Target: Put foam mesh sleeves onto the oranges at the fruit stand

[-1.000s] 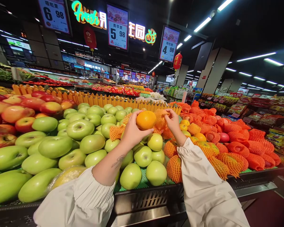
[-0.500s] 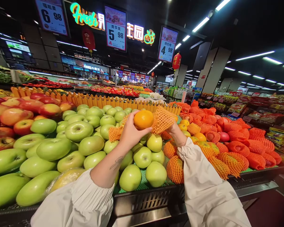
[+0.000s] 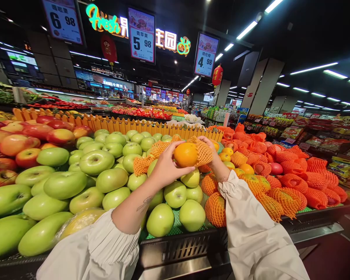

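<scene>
A: Where's the orange (image 3: 186, 155)?
B: Held above the green apples (image 3: 175, 194). Left hand (image 3: 165, 167) has it, fingers clamped round it.
A: And the net (image 3: 204, 152)?
B: Over the orange's right side. Right hand (image 3: 216, 160) grips it, fingers clamped on it but partly hidden.
A: Nearby?
B: Second net (image 3: 142, 165), on the green apples, partly behind the left hand. Netted oranges (image 3: 216, 209) just right, red-netted fruit (image 3: 297, 170) beyond.
A: Farther out?
B: Red apples (image 3: 19, 144) far left; yellow fence (image 3: 122, 124) behind; price signs (image 3: 204, 56) overhead.
</scene>
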Motion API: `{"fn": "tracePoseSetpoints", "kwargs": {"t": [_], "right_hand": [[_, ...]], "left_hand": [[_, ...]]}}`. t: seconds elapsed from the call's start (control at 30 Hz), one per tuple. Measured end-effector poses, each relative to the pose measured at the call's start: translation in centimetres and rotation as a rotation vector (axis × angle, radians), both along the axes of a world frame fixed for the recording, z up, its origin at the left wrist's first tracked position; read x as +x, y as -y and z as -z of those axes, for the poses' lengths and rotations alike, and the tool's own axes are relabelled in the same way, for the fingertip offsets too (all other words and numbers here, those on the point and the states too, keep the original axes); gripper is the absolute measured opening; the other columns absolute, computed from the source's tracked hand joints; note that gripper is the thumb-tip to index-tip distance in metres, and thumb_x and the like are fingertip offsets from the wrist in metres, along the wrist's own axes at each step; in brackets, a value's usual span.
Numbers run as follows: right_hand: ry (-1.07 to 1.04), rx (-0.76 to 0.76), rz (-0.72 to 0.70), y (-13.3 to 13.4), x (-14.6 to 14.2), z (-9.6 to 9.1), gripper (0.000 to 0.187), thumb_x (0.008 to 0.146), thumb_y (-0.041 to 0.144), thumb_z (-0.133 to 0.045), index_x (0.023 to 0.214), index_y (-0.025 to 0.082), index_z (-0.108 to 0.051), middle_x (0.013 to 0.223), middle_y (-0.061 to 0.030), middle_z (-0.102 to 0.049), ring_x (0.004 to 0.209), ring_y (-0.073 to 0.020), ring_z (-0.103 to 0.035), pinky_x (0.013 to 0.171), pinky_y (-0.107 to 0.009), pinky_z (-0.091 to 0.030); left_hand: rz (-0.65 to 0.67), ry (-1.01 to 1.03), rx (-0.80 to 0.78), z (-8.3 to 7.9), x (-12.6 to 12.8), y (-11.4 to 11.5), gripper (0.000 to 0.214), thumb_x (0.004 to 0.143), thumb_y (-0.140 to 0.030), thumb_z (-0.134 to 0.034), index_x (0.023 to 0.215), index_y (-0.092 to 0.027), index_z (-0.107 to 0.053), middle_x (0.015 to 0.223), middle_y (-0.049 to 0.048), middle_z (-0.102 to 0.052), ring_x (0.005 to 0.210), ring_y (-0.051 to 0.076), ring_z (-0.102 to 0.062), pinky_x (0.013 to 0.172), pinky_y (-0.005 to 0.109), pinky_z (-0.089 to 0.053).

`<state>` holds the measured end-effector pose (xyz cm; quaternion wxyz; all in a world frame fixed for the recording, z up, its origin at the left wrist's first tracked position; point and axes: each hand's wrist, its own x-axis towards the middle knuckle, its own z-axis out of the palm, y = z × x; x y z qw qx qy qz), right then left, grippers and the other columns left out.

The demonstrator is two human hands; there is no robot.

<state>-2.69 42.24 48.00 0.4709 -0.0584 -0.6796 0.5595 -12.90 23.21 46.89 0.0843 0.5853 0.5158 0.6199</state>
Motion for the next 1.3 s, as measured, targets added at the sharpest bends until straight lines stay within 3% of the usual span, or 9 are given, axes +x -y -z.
{"fn": "tracePoseSetpoints", "kwargs": {"t": [0.13, 0.23, 0.4, 0.53, 0.67, 0.83, 0.97, 1.13, 1.3], "right_hand": [[0.031, -0.045, -0.089, 0.8, 0.4, 0.0, 0.035, 0.052, 0.037, -0.083, 0.079, 0.024, -0.066, 0.083, -0.0015, -0.073, 0.08, -0.022, -0.067, 0.078, -0.036, -0.058], [0.041, 0.009, -0.179, 1.2, 0.7, -0.1, 0.034, 0.057, 0.044, -0.083, 0.08, 0.023, -0.069, 0.089, -0.0067, -0.075, 0.092, -0.0267, -0.07, 0.088, -0.042, -0.058], [0.135, 0.013, -0.287, 1.5, 0.9, 0.1, 0.045, 0.06, 0.055, -0.08, 0.091, 0.023, -0.073, 0.09, -0.0094, -0.075, 0.109, -0.0296, -0.069, 0.091, -0.043, -0.06], [0.191, -0.068, -0.282, 1.8, 0.9, 0.6, 0.054, 0.051, 0.056, -0.084, 0.096, 0.028, -0.074, 0.097, -0.0081, -0.076, 0.11, -0.032, -0.07, 0.086, -0.045, -0.064], [0.159, -0.042, -0.298, 2.0, 0.6, 1.1, 0.058, 0.051, 0.044, -0.091, 0.103, 0.027, -0.074, 0.114, -0.0078, -0.075, 0.112, -0.033, -0.07, 0.098, -0.047, -0.062], [0.085, 0.017, -0.225, 1.5, 0.3, 1.6, 0.07, 0.051, 0.042, -0.094, 0.116, 0.029, -0.07, 0.126, -0.0054, -0.072, 0.119, -0.0289, -0.068, 0.106, -0.042, -0.058], [0.02, -0.007, -0.142, 1.3, 0.0, 1.8, 0.073, 0.053, 0.048, -0.092, 0.118, 0.028, -0.065, 0.131, -0.0052, -0.07, 0.12, -0.0284, -0.067, 0.106, -0.042, -0.058], [0.015, 0.011, -0.161, 1.9, 0.0, 1.1, 0.053, 0.068, 0.06, -0.082, 0.11, 0.028, -0.07, 0.119, -0.0078, -0.074, 0.114, -0.0285, -0.07, 0.099, -0.04, -0.062], [0.046, 0.021, -0.155, 2.3, 0.2, 0.8, 0.066, 0.054, 0.06, -0.089, 0.108, 0.028, -0.07, 0.11, -0.0067, -0.076, 0.113, -0.0297, -0.071, 0.091, -0.041, -0.064]], "left_hand": [[-0.028, 0.041, -0.024, 0.4, -0.3, -0.3, 0.083, 0.063, -0.035, -0.091, 0.135, -0.024, -0.051, 0.14, 0.013, -0.059, 0.104, 0.027, -0.071, 0.081, 0.042, -0.065], [-0.042, 0.056, -0.009, 0.6, -0.5, -0.4, 0.081, 0.063, -0.034, -0.09, 0.132, -0.024, -0.048, 0.145, 0.0125, -0.054, 0.104, 0.025, -0.071, 0.082, 0.041, -0.064], [-0.062, -0.025, 0.067, 0.1, -0.7, -0.1, 0.076, 0.065, -0.03, -0.089, 0.13, -0.024, -0.05, 0.143, 0.011, -0.058, 0.124, 0.028, -0.063, 0.091, 0.04, -0.059], [-0.087, -0.178, 0.135, -0.3, -0.8, 0.1, 0.075, 0.069, -0.03, -0.089, 0.135, -0.026, -0.054, 0.146, 0.0111, -0.057, 0.135, 0.03, -0.055, 0.112, 0.05, -0.048], [-0.096, -0.28, 0.082, -0.1, -1.0, 0.0, 0.075, 0.073, -0.024, -0.084, 0.142, -0.028, -0.056, 0.152, 0.0133, -0.043, 0.15, 0.031, -0.039, 0.125, 0.054, -0.034], [-0.013, -0.219, 0.012, 0.2, -0.8, -0.1, 0.082, 0.078, -0.029, -0.076, 0.15, -0.026, -0.039, 0.157, 0.0156, -0.039, 0.147, 0.03, -0.042, 0.116, 0.05, -0.046], [-0.034, -0.096, 0.029, 0.1, -0.6, -0.1, 0.063, 0.078, -0.041, -0.077, 0.129, -0.022, -0.044, 0.147, 0.0155, -0.047, 0.14, 0.029, -0.049, 0.106, 0.047, -0.052], [-0.149, -0.166, 0.052, -0.2, -0.9, -0.1, 0.033, 0.075, -0.041, -0.081, 0.094, -0.021, -0.063, 0.13, 0.0114, -0.056, 0.132, 0.031, -0.053, 0.096, 0.044, -0.054], [-0.182, -0.128, 0.052, -0.2, -1.2, -0.1, 0.019, 0.076, -0.038, -0.079, 0.079, -0.02, -0.073, 0.121, 0.011, -0.059, 0.119, 0.029, -0.06, 0.089, 0.042, -0.054]]}}
